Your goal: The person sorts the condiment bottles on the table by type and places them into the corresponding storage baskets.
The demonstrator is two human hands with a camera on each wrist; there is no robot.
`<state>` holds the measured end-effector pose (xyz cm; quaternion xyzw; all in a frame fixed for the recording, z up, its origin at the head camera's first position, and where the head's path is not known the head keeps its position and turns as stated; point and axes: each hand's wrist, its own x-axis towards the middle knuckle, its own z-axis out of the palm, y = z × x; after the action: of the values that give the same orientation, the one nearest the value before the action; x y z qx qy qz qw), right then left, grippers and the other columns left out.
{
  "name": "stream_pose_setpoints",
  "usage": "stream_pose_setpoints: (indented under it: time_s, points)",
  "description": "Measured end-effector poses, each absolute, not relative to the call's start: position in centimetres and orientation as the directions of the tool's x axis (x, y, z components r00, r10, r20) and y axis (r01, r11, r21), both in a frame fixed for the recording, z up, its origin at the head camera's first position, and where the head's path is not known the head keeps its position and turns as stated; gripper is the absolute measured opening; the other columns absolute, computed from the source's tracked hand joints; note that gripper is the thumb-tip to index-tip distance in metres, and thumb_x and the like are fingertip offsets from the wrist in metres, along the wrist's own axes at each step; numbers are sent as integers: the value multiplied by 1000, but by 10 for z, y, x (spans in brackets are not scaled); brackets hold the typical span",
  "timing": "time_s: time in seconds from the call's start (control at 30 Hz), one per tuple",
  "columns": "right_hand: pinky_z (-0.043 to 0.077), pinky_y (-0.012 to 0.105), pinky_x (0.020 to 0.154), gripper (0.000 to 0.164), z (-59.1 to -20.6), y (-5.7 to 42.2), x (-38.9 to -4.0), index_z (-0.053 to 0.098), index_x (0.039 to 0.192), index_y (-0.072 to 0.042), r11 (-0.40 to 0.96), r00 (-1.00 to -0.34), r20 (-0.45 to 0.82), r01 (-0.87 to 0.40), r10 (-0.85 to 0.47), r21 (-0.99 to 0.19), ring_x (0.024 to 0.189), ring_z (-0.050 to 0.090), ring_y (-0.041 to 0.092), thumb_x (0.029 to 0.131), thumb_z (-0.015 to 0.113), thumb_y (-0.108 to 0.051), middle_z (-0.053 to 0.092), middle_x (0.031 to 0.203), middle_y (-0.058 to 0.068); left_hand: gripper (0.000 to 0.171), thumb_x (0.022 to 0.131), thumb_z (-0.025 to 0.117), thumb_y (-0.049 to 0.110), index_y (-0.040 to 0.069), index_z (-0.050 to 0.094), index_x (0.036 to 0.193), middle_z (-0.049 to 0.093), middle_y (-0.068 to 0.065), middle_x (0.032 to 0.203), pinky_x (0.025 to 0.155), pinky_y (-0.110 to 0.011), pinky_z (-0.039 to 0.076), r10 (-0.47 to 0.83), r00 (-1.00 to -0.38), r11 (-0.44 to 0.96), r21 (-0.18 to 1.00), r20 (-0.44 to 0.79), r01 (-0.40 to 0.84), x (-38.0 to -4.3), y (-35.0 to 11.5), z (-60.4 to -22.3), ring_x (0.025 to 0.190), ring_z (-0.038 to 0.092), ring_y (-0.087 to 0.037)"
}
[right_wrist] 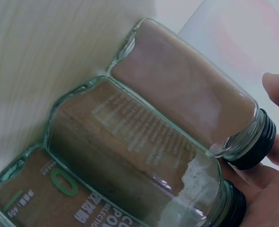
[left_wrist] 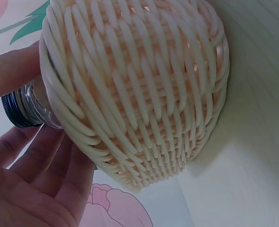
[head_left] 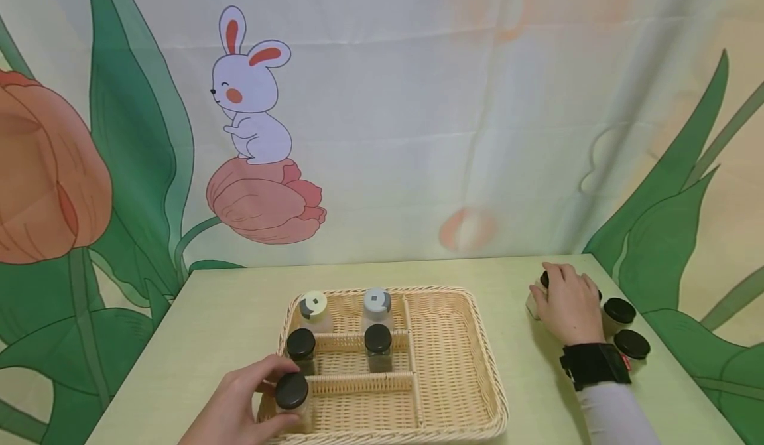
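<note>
My left hand point(head_left: 241, 398) holds a spice jar with a black lid point(head_left: 291, 392) at the front left compartment of a wicker basket point(head_left: 495, 392). Thumb and fingers lie on either side of its lid point(left_wrist: 21, 106) in the left wrist view. Over at the right, my right hand point(head_left: 570, 306) reaches round the top of a clear glass jar of brown powder point(right_wrist: 191, 90). Its fingers point(right_wrist: 276, 151) lie behind the black lid, while the thumb point(right_wrist: 277, 90) stands slightly off it. Another powder jar point(right_wrist: 134, 146) stands right beside that one.
Two black-lidded jars point(head_left: 301, 343) point(head_left: 379, 339) stand in the basket's middle row. Behind them are a yellow-lidded jar point(head_left: 314, 304) and a grey-lidded jar point(head_left: 377, 304). More black-lidded jars point(head_left: 619, 311) point(head_left: 631, 344) stand near the table's right edge. A printed cloth point(head_left: 382, 133) hangs behind.
</note>
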<state>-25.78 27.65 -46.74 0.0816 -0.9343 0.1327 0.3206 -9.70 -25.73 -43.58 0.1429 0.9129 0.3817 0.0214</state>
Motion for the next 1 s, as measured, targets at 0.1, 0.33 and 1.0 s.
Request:
stream_pose_setpoints:
  time_s: [0.1,0.33,1.0]
  points:
    - [38,73,101,45,-467,276,-258,61,128,9,951,-789,611,-232,-63,-202,110,58,55,91,74,-13,61,119,36,52,73,94,40,33,64,115,69,22,103,87,-24,56,272,-959,670,699,83,250,-97,-258,-437,95,66,-1]
    - [35,73,104,40,-469,277,-259,61,129,7,953,-802,596,-214,-45,-216,111,57,55,95,69,-12,60,120,35,53,74,92,44,31,64,117,70,21,103,86,-24,56,278,-959,664,709,61,238,-97,-261,-436,95,66,-1]
    - [37,72,104,39,-470,277,-258,62,129,7,955,-793,607,-214,-47,-206,108,59,54,94,70,-8,61,116,34,57,74,89,54,30,63,119,69,21,101,83,-22,55,289,-956,679,693,52,243,-100,-264,-437,92,65,1]
